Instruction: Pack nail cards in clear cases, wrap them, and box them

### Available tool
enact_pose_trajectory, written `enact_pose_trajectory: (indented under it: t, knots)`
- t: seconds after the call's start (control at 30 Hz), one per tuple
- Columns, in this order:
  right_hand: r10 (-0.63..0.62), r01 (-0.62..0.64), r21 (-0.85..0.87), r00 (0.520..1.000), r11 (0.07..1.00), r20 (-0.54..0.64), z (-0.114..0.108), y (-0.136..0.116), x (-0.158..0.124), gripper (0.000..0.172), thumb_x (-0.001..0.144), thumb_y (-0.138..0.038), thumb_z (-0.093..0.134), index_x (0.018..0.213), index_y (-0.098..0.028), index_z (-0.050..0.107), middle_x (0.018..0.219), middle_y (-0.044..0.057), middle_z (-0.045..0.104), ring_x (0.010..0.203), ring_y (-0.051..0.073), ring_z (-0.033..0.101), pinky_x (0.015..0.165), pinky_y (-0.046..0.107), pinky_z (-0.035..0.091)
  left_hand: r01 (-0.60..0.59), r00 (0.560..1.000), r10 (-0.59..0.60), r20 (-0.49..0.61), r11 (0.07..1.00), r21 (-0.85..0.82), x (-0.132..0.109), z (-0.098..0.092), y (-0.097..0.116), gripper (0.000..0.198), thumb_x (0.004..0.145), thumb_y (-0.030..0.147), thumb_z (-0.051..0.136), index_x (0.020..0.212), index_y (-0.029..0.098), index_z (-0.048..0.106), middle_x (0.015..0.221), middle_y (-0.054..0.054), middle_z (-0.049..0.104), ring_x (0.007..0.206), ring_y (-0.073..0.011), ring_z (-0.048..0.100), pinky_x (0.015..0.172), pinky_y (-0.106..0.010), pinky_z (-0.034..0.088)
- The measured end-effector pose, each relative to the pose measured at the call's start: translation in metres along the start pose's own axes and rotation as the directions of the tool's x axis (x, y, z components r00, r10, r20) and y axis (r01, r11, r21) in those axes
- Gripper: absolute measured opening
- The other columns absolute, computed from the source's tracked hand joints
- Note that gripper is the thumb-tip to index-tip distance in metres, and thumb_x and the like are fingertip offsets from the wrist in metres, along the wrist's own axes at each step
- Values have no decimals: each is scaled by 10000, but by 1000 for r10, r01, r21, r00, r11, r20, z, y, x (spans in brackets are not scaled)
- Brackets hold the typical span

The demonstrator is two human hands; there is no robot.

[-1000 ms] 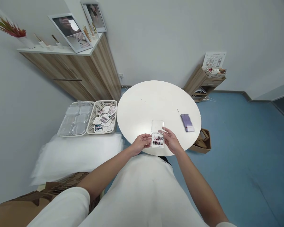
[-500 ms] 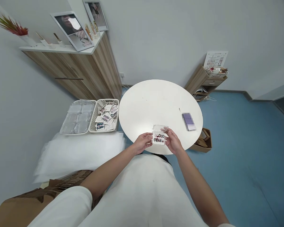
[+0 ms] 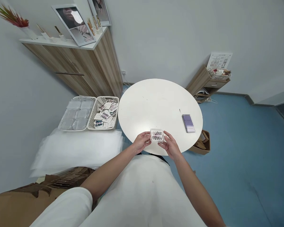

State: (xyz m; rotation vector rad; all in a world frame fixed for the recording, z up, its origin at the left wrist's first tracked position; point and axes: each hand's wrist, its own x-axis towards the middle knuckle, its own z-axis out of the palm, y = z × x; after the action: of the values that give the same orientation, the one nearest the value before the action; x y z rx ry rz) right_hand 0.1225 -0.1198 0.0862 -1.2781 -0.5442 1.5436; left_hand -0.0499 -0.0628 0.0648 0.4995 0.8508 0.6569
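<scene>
Between my hands, over the near edge of the round white table, is a small clear plastic case (image 3: 156, 135) with its lid closed. Two rows of dark and pinkish press-on nails show through the lid. My left hand (image 3: 142, 141) grips the case's left edge between thumb and fingers. At the right edge, my right hand (image 3: 171, 146) holds the case with its fingers bent around the corner, some of them under it.
A blurred purple item (image 3: 188, 123) lies at the right of the round table (image 3: 156, 94). To the left stand a basket of nail cards (image 3: 105, 113) and a basket of clear cases (image 3: 77, 113), with white sheets (image 3: 78, 148) in front. A cardboard box (image 3: 202, 143) stands on the floor at right.
The case's lid, raised before, is now down over the nails. My right hand has moved from the lid to the case's right side, and the case has shifted slightly left.
</scene>
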Motion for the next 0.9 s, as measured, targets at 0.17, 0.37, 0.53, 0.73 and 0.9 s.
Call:
enact_pose_trajectory:
  t: [0.17, 0.37, 0.53, 0.73, 0.9]
  knots:
    - [21, -20, -36, 1000, 999, 11, -11, -6, 2, 393, 735, -399, 593, 1091, -267, 489, 937, 25, 655, 810, 181, 652, 811, 405, 511, -24, 1000, 25, -11, 1000, 17, 6, 12, 0, 351, 633, 328, 717, 915, 178, 574, 850, -49, 637, 727, -108, 591, 691, -260, 451]
    - [-16, 14, -70, 999, 997, -36, -26, -9, 13, 429, 680, -386, 647, 1061, -255, 500, 924, 25, 642, 812, 173, 634, 795, 395, 525, -61, 998, 62, -25, 996, 69, 11, 27, -4, 327, 678, 395, 664, 915, 181, 593, 969, -75, 619, 791, -128, 593, 715, -270, 449]
    - [-50, 45, -79, 997, 996, -62, -42, -9, 21, 465, 660, -394, 657, 1067, -245, 489, 948, 34, 630, 863, 180, 617, 808, 406, 523, -75, 992, 104, -77, 948, 310, 13, 37, -15, 395, 685, 440, 639, 985, 188, 587, 956, -83, 636, 857, -177, 608, 739, -295, 431]
    - [-67, 63, -107, 997, 992, -40, -58, -8, 26, 428, 666, -381, 641, 1056, -257, 515, 983, 29, 597, 897, 171, 592, 794, 381, 526, -135, 964, 217, -151, 897, 422, 23, 46, -33, 364, 638, 384, 694, 901, 151, 598, 772, -57, 642, 709, -168, 630, 731, -313, 439]
    - [-61, 54, -126, 997, 991, -56, -66, -9, 31, 408, 647, -361, 656, 1028, -250, 561, 1033, 39, 565, 896, 167, 577, 814, 387, 499, -156, 950, 257, -177, 882, 444, 30, 48, -38, 324, 650, 363, 682, 876, 151, 591, 752, -38, 618, 647, -132, 599, 698, -302, 456]
